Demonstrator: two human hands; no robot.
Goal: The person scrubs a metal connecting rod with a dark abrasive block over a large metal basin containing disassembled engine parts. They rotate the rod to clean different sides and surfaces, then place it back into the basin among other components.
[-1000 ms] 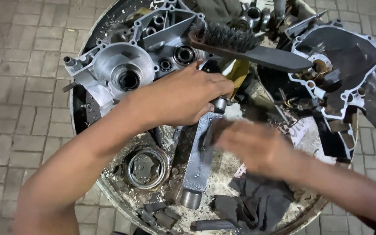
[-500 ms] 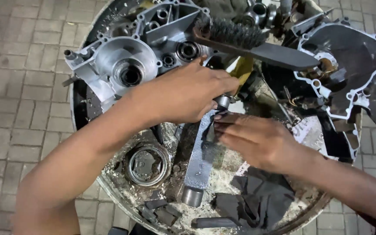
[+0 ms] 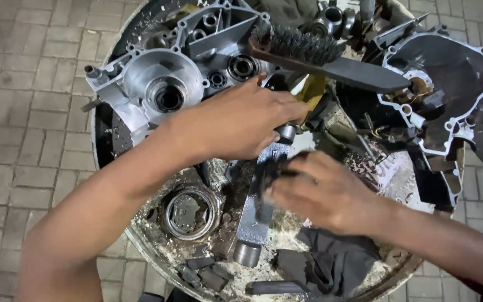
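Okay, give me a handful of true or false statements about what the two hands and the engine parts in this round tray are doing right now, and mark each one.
1. The left hand grips the upper end of a long grey metal part. True.
2. The right hand presses on the middle of that metal part. True, though the fingertips are blurred.
3. The wire brush is held in the right hand. False: it lies free across the top of the round tray.
4. The silver crankcase half sits at the upper left of the tray. True.
5. The dark cloth is draped over the crankcase half. False: it lies at the tray's lower edge, below the right hand.
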